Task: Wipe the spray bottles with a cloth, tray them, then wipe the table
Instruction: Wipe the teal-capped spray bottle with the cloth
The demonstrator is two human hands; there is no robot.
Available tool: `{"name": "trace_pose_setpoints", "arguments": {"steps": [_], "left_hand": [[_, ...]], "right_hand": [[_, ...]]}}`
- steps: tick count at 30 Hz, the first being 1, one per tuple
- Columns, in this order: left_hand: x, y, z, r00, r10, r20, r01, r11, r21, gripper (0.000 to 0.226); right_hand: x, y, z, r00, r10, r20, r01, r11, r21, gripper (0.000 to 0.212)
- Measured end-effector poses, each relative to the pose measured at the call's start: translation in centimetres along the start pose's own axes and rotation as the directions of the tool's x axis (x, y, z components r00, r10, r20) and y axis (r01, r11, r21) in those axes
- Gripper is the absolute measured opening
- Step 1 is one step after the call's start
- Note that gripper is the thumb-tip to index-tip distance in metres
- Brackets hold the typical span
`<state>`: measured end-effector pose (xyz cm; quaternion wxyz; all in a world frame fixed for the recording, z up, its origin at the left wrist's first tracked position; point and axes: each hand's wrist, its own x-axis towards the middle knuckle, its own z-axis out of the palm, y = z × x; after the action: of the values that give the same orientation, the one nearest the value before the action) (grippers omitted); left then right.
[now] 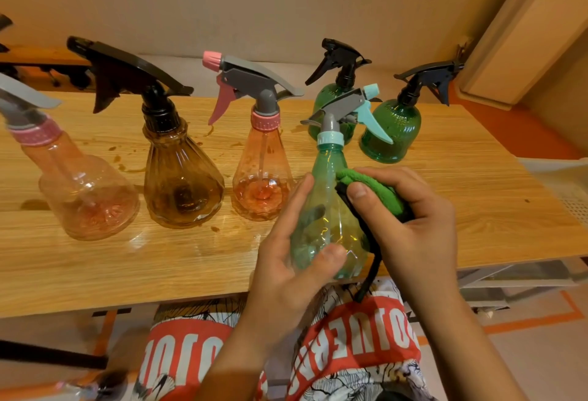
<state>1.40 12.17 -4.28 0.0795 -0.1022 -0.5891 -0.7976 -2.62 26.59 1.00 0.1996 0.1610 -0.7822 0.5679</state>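
Beige wall behind. A light wood-grain bench (95, 273) runs across the middle of the frame, with brown drip stains (127, 167) left of centre.

Left hand (286, 276), lower centre: grip curled round the belly of a teal bottle (324, 178), thumb across the near face, fingers visible through the clear plastic behind. The bottle is roughly upright at the bench's near edge; cannot tell whether its base touches the wood. Its grey and pale-blue sprayer head is on top, trigger toward the right of the frame.

Right hand (413, 229), just right of it: grip pinching a folded green cloth (375, 190), thumb on top, fingers wrapped over. The cloth is pressed to the bottle's right shoulder. A black strip (370, 276) hangs from it past the bench edge.

Standing on the bench, leftward from the held bottle:
- near pink bottle (262, 184), grey and pink sprayer, just beside the left hand
- amber bottle (183, 184), black sprayer
- far pink bottle (86, 194), at the left edge, blurred

Upper right, behind the held bottle:
- rear green bottle (329, 98), black sprayer, partly hidden
- right green bottle (393, 133), black sprayer

Right edge: white perforated panel (569, 187), cut off by the frame. Bottom: red and white printed garment (359, 330).
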Motion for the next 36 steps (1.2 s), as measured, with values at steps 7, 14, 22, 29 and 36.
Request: {"name": "trace_pose_setpoints", "arguments": {"steps": [7, 14, 22, 29, 36], "left_hand": [[-0.1, -0.4, -0.5, 0.999, 0.020, -0.033, -0.019, 0.999, 0.033, 0.076], [-0.1, -0.5, 0.0, 0.999, 0.042, -0.019, -0.040, 0.996, 0.074, 0.075], [0.1, 0.1, -0.6, 0.994, 0.103, -0.047, -0.100, 0.993, 0.069, 0.076], [0.2, 0.3, -0.6, 0.983, 0.178, -0.042, -0.172, 0.979, 0.112, 0.075], [0.4, 0.6, -1.3, 0.982, 0.189, 0.000, -0.187, 0.969, 0.163, 0.073]], "right_hand": [[-0.4, -0.3, -0.6, 0.982, -0.132, 0.135, 0.142, 0.988, -0.064, 0.016], [0.3, 0.1, -0.4, 0.998, 0.064, -0.020, -0.064, 0.998, 0.015, 0.014], [-1.2, -0.5, 0.1, 0.999, 0.045, 0.002, -0.044, 0.995, 0.090, 0.014], [-2.2, -0.2, 1.4, 0.993, 0.064, -0.094, -0.050, 0.988, 0.148, 0.021], [-2.7, -0.4, 2.6, 0.974, 0.153, -0.167, -0.113, 0.967, 0.226, 0.020]]}}
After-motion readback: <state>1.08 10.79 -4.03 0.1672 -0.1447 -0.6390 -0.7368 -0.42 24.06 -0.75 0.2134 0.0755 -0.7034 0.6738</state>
